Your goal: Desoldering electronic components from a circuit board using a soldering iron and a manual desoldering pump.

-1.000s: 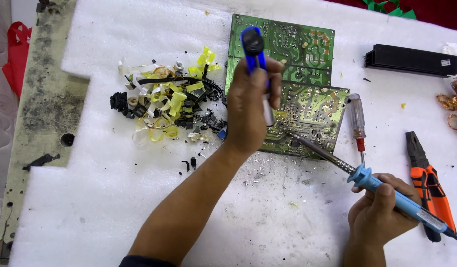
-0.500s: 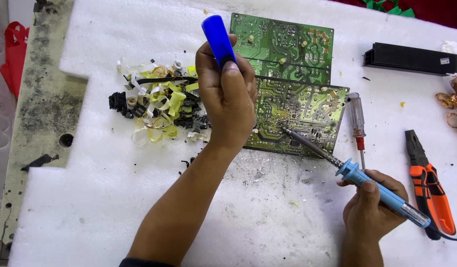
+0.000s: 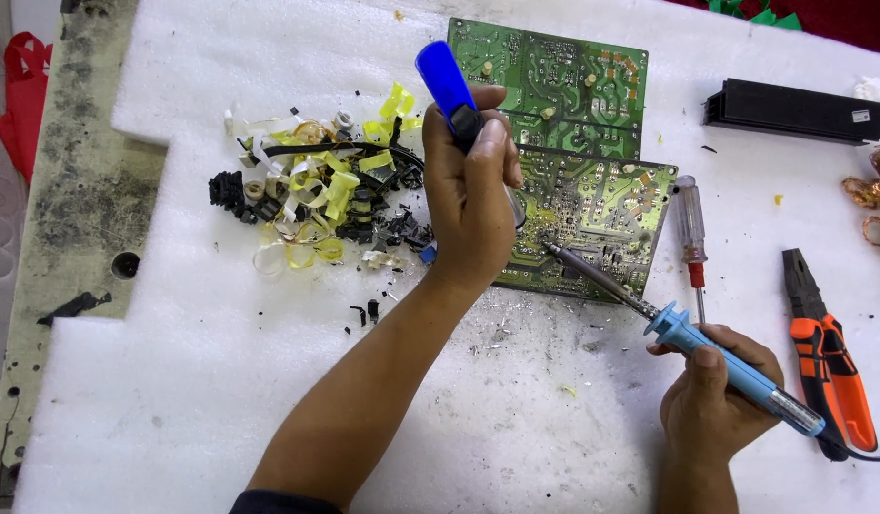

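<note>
Left hand (image 3: 469,205) at frame centre, fist closed around blue desoldering pump (image 3: 450,84), tip down on green circuit board (image 3: 592,224). Right hand (image 3: 716,400), lower right, fingers wrapped round light-blue soldering iron (image 3: 707,347), tip touching board.

Clearance around the near circuit board (image 3: 592,224)
Left blocked by scrap pile (image 3: 316,205); right by screwdriver (image 3: 690,233) and pliers (image 3: 826,357); foam sheet (image 3: 173,381) open in front.

left hand (image 3: 470,195): grips blue solder sucker (image 3: 447,84) over near circuit board (image 3: 592,224) | right hand (image 3: 711,400): holds soldering iron (image 3: 683,333), tip on board | pliers (image 3: 826,366) far right
</note>
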